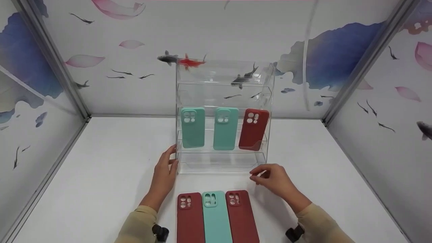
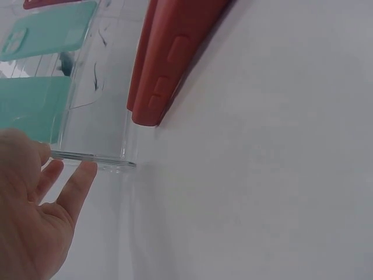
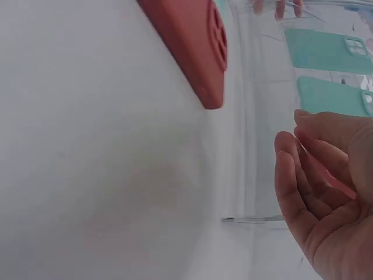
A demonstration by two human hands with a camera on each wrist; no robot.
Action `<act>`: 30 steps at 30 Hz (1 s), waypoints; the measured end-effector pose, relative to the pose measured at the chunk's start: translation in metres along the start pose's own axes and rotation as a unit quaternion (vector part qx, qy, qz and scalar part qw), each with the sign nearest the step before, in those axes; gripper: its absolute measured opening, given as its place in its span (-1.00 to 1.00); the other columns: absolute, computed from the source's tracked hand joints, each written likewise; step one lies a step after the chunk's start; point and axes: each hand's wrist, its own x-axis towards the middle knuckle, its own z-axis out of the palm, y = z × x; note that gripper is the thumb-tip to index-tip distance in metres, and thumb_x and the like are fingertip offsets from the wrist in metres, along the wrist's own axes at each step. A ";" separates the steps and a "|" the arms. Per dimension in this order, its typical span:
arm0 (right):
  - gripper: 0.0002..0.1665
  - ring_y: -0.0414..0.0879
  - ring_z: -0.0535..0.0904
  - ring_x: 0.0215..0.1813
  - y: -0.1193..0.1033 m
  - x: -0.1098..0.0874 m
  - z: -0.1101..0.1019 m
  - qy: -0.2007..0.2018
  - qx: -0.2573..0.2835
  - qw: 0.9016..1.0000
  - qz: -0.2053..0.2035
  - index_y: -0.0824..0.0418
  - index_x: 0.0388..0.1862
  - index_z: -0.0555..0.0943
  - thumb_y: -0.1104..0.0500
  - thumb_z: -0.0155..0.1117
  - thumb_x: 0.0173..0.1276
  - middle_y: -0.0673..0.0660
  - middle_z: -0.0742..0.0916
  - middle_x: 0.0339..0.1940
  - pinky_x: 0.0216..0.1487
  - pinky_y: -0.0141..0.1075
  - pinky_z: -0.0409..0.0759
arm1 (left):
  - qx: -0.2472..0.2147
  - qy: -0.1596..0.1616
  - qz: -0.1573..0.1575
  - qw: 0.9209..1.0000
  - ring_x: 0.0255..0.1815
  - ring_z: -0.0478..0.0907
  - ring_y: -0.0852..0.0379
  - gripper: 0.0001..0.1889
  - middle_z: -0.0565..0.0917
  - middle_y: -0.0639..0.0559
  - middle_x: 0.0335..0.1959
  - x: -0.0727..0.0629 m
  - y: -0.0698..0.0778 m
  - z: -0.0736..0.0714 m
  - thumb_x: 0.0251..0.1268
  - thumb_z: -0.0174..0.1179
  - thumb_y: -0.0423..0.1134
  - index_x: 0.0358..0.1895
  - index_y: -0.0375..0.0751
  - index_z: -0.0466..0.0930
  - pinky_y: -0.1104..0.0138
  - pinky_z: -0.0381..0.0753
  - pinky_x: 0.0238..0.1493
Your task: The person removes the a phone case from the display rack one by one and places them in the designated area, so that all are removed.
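Note:
A clear acrylic tiered display rack (image 1: 221,165) stands upright on the white table. One of its lower tiers holds two mint phone cases, one at left (image 1: 193,131) and one in the middle (image 1: 225,133), and a red phone case (image 1: 254,130) leaning at right. My left hand (image 1: 163,177) touches the rack's left side with fairly straight fingers, which also show against its edge in the left wrist view. Beside the lower right corner is my right hand (image 1: 275,179), fingers loosely bent, nothing visible between them; whether it touches the rack I cannot tell.
In front of the rack lie a red phone case (image 1: 190,219), a mint phone case (image 1: 217,221) and another red phone case (image 1: 242,219), side by side. Printed wall panels (image 1: 135,91) enclose the table at the back and both sides.

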 end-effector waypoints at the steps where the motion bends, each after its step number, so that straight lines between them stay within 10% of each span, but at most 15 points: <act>1: -0.81 -0.12 0.73 -0.34 -0.003 0.002 -0.004 0.011 -0.002 1.000 -0.003 0.19 -0.10 0.80 0.21 0.51 0.33 0.05 0.81 -0.24 -0.32 -0.43 0.70 | 0.002 0.000 0.002 1.000 0.28 0.62 -0.08 -0.40 0.44 -0.10 0.46 0.000 0.000 0.000 0.61 0.09 -0.28 0.61 0.01 0.17 0.07 0.66 0.33; 30: -0.69 -0.18 0.71 -0.16 -0.044 0.073 -0.094 0.249 -0.054 0.955 -0.152 0.18 0.05 0.76 0.27 0.49 0.33 0.10 0.80 -0.02 -0.14 -0.66 0.65 | 0.008 0.000 -0.004 1.000 0.26 0.62 -0.06 -0.40 0.43 -0.08 0.47 0.000 0.001 0.001 0.62 0.08 -0.27 0.61 0.03 0.15 0.08 0.66 0.33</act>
